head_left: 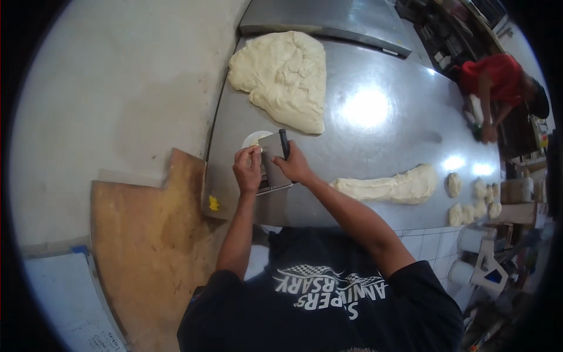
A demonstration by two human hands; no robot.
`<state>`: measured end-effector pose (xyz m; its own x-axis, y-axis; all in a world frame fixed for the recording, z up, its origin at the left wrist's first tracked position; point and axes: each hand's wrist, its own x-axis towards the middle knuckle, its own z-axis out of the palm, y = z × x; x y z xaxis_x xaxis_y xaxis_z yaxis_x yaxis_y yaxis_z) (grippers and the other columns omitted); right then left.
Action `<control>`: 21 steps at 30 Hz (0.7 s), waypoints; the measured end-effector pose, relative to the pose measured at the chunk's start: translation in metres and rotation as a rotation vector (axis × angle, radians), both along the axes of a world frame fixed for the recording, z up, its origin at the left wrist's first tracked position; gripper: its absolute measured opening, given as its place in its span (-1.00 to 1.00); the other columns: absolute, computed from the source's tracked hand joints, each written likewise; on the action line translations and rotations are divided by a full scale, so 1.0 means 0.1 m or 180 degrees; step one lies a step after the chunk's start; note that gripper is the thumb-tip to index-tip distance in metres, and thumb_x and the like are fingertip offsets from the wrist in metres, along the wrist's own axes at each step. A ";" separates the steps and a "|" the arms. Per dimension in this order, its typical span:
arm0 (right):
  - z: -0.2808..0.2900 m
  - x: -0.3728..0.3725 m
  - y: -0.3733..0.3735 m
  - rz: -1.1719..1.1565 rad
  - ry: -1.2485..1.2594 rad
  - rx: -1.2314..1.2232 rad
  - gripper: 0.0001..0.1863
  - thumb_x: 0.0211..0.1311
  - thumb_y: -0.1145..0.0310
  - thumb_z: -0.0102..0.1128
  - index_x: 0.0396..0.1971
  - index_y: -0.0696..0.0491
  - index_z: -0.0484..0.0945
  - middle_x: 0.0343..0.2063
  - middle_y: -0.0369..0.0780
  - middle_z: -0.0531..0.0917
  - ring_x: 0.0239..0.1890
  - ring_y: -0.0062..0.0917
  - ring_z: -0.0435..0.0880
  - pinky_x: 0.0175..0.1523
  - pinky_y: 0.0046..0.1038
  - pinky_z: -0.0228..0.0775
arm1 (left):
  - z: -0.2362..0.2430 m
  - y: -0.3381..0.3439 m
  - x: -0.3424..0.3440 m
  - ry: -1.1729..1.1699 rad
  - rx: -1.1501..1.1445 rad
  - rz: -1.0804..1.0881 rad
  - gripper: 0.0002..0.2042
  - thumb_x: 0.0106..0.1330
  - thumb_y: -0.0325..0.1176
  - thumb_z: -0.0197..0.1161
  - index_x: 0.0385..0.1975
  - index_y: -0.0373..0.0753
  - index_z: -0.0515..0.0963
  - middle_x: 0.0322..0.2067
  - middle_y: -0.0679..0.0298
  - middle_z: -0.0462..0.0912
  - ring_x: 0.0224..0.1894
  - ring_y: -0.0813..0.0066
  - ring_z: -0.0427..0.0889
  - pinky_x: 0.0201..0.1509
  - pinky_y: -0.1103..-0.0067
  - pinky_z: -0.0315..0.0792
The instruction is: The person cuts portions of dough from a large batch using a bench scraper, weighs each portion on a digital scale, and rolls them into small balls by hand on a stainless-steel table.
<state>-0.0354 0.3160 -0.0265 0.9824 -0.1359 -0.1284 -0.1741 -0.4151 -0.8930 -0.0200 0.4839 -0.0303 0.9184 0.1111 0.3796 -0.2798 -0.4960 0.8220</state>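
Note:
My right hand [293, 164] is wrapped round the black handle of a dough scraper [271, 151], whose wide metal blade is tilted to the left. At the blade's left edge, my left hand [248, 169] has its fingertips pinched together on something small and pale that I cannot make out. Both hands are above what looks like a scale [275, 188] with a metal body, and a round white plate [251, 139] shows partly behind the blade. A large mass of dough [284, 79] lies beyond my hands, and a long strip of dough [384, 186] stretches to the right of my right forearm.
Several small dough pieces [467, 212] sit at the right end of the steel table [352, 149]. A raised steel surface [328, 20] adjoins its far edge. A person in a red shirt [498, 79] bends over beyond the right end. A wooden board [155, 246] is at lower left.

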 end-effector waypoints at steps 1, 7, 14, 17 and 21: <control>-0.03 0.02 0.03 -0.0006 -0.0038 0.0030 -0.46 0.17 0.19 0.49 -0.04 0.22 0.45 -0.23 0.10 0.67 -0.14 0.01 0.68 -0.02 -0.15 0.50 | 0.00 -0.01 -0.04 0.0088 -0.0218 -0.0035 -0.84 0.49 -0.36 0.29 -0.17 -0.31 0.73 -0.24 0.20 0.76 -0.15 0.37 0.69 -0.01 0.44 0.56; -0.11 0.13 -0.07 0.0026 -0.0193 0.0030 -0.47 0.15 0.18 0.50 -0.08 0.21 0.45 -0.28 0.07 0.66 -0.19 -0.06 0.67 -0.05 -0.15 0.49 | 0.16 -0.13 -0.57 0.0769 -0.1634 -0.0630 -0.82 0.55 -0.35 0.25 -0.10 -0.35 0.67 -0.25 0.38 0.70 -0.18 0.68 0.63 -0.08 0.66 0.50; 0.34 0.14 -0.36 -0.0124 0.0148 0.0698 -0.53 0.18 0.20 0.51 -0.10 0.20 0.52 -0.27 -0.08 0.72 -0.24 -0.39 0.68 -0.08 -0.30 0.51 | 0.21 -0.26 -0.60 0.0539 -0.2701 -0.0259 -0.83 0.57 -0.40 0.22 -0.03 -0.37 0.62 -0.11 0.28 0.70 -0.13 0.59 0.68 0.00 0.61 0.62; 0.44 0.18 -0.53 -0.0332 0.0055 0.0652 -0.53 0.19 0.21 0.50 -0.10 0.21 0.51 -0.29 -0.07 0.73 -0.26 -0.36 0.70 -0.10 -0.31 0.53 | 0.25 -0.26 -0.32 0.0605 -0.2273 -0.0182 -0.80 0.57 -0.39 0.20 -0.02 -0.41 0.60 -0.09 0.22 0.71 -0.10 0.52 0.72 0.07 0.55 0.66; 0.48 0.23 -0.51 -0.0464 -0.0286 0.0414 -0.54 0.20 0.24 0.47 -0.10 0.21 0.47 -0.31 -0.01 0.72 -0.23 -0.26 0.73 -0.10 -0.25 0.53 | -0.05 -0.15 -0.01 0.0916 -0.1558 -0.0083 -0.78 0.59 -0.37 0.17 0.01 -0.40 0.61 -0.11 0.18 0.70 -0.11 0.45 0.74 0.08 0.52 0.68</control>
